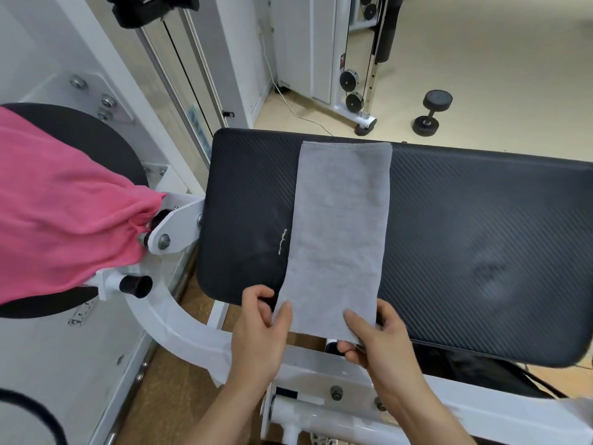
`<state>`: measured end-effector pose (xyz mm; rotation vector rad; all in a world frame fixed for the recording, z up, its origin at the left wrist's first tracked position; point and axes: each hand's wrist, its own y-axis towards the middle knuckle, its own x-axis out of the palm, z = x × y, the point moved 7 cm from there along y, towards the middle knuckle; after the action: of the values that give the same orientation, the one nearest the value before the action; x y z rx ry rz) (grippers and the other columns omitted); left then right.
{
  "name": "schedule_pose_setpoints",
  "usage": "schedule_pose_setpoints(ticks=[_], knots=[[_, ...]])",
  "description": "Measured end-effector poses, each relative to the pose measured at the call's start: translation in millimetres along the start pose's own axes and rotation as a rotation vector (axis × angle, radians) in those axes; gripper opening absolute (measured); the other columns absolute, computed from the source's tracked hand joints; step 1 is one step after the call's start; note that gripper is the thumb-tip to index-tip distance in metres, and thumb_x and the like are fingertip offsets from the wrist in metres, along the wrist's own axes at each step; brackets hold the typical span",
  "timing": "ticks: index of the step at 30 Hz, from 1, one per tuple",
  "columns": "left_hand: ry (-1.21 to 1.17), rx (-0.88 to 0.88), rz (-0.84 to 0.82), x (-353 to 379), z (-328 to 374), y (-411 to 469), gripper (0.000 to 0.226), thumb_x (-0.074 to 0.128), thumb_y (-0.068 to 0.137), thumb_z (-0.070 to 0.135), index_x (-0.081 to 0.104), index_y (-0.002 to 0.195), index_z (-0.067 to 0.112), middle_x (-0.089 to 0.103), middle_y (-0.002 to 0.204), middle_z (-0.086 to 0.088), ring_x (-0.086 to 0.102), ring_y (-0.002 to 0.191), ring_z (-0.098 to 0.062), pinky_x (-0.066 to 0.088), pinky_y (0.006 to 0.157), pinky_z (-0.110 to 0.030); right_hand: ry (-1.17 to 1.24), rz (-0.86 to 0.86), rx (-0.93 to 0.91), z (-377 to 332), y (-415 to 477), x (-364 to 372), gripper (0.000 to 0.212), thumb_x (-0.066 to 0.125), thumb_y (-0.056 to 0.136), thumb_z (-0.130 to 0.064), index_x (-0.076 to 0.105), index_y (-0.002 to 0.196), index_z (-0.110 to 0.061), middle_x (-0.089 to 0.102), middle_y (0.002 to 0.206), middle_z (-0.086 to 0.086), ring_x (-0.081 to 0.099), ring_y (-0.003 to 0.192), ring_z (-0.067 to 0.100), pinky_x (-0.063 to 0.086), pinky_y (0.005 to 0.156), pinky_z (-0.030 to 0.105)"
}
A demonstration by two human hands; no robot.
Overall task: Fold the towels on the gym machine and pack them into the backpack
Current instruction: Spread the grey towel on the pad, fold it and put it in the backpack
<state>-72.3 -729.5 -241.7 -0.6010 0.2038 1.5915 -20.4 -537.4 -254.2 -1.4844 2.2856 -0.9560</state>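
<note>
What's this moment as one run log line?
grey towel: flat on black pad | left hand: pinches near corner | right hand: pinches near corner | pink towel: draped at left

A pale beige floor (500,59) is stretching across the far right of the room, catching soft, even light. A black dumbbell (431,112) is lying on it, well apart from a white cable station (308,43) whose black pulleys (349,80) are hanging one above another. A thin white cord (298,114) is trailing over the floor just left of the station's foot. Brown wood-look flooring (167,380) is showing near left.
</note>
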Motion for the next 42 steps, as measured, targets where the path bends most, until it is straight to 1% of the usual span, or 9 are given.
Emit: schedule_pose_setpoints(ticks=[4, 8, 14, 19, 24, 29, 31, 36, 42], knots=[[0.583, 0.8, -0.12, 23.9, 43.8, -29.1, 0.061, 0.064, 0.072, 0.026, 0.046, 0.13, 0.022, 0.047, 0.132, 0.004, 0.043, 0.126, -0.015, 0.031, 0.107, -0.039, -0.066, 0.017, -0.015, -3.8, -1.6, -0.6, 0.026, 0.065, 0.09, -0.012, 0.057, 0.115, -0.017, 0.071, 0.089, 0.011, 0.053, 0.045, 0.016, 0.043, 0.044, 0.027], [0.801, 0.982, -0.216, 64.4, 46.2, -28.2, 0.052, 0.05, 0.083, 0.019, 0.049, 0.135, 0.018, 0.053, 0.139, -0.001, 0.044, 0.133, -0.017, 0.028, 0.11, -0.045, -0.123, -0.059, -0.046, -14.3, -8.5, 5.0, 0.021, 0.066, 0.089, -0.015, 0.06, 0.109, -0.014, 0.068, 0.074, 0.007, 0.052, 0.046, 0.011, 0.04, 0.042, 0.025], [0.734, 1.027, -0.33, 65.1, 46.7, -14.1, 0.051, 0.038, 0.076, 0.013, 0.071, 0.116, 0.017, 0.07, 0.117, 0.004, 0.064, 0.111, -0.014, 0.052, 0.092, -0.028, -1.051, 0.247, -0.704, -66.8, -19.0, -8.7, 0.062, 0.066, 0.084, -0.027, 0.036, 0.138, -0.027, 0.053, 0.094, -0.006, 0.052, 0.073, 0.008, 0.041, 0.057, 0.023], [0.841, 0.912, -0.557, 64.4, 47.5, -22.9, 0.044, 0.041, 0.079, 0.008, 0.058, 0.117, 0.021, 0.068, 0.108, 0.005, 0.065, 0.097, -0.016, 0.054, 0.08, -0.03, -1.299, 0.023, -1.211, -97.5, 4.1, 30.9, 0.05, 0.063, 0.081, -0.013, 0.054, 0.13, -0.013, 0.05, 0.127, 0.012, 0.051, 0.111, 0.029, 0.051, 0.079, 0.035], [0.717, 0.623, -0.784, 54.3, 58.0, -17.3, 0.032, 0.048, 0.093, 0.012, 0.04, 0.121, 0.024, 0.059, 0.105, -0.001, 0.056, 0.091, -0.02, 0.048, 0.079, -0.041, -1.262, -0.194, -1.063, -94.9, 47.2, 36.4, 0.041, 0.058, 0.088, -0.038, 0.061, 0.123, -0.018, 0.052, 0.132, 0.0, 0.052, 0.117, 0.018, 0.052, 0.089, 0.039], [0.713, 0.745, -0.403, 35.9, 125.0, 40.0, 0.018, 0.051, 0.097, 0.035, 0.059, 0.11, 0.026, 0.058, 0.096, 0.005, 0.059, 0.094, -0.023, 0.047, 0.079, -0.042, -0.492, -0.447, -0.595, -107.1, 41.9, 20.0, 0.057, 0.039, 0.091, -0.061, 0.065, 0.121, -0.019, 0.067, 0.121, -0.01, 0.058, 0.115, 0.0, 0.042, 0.095, 0.013], [0.778, 0.747, -0.312, 38.9, 144.0, 61.1, 0.017, 0.05, 0.096, 0.041, 0.058, 0.099, 0.026, 0.061, 0.088, 0.004, 0.06, 0.089, -0.024, 0.045, 0.072, -0.038, -0.361, -0.498, -0.521, -110.2, 41.0, 17.4, 0.056, 0.045, 0.087, -0.065, 0.065, 0.119, -0.024, 0.069, 0.116, -0.003, 0.064, 0.11, 0.009, 0.049, 0.091, 0.023], [0.766, 0.726, -0.354, 58.0, 148.6, 86.0, 0.016, 0.053, 0.093, 0.044, 0.05, 0.083, 0.032, 0.053, 0.08, 0.012, 0.058, 0.089, -0.017, 0.048, 0.074, -0.039, -0.506, -0.089, -0.652, -120.0, 55.9, 11.1, 0.013, 0.061, 0.093, -0.03, 0.067, 0.094, -0.018, 0.07, 0.087, 0.002, 0.066, 0.08, 0.018, 0.056, 0.071, 0.042], [0.46, 0.482, -0.372, 36.2, 127.9, 101.5, 0.018, 0.067, 0.087, 0.025, 0.069, 0.105, 0.024, 0.065, 0.098, 0.015, 0.058, 0.097, -0.005, 0.048, 0.085, -0.028, -0.564, 0.082, -0.684, -121.4, 64.6, 9.8, 0.013, 0.055, 0.096, -0.027, 0.059, 0.086, -0.02, 0.063, 0.077, -0.008, 0.054, 0.066, 0.002, 0.039, 0.055, 0.014]])
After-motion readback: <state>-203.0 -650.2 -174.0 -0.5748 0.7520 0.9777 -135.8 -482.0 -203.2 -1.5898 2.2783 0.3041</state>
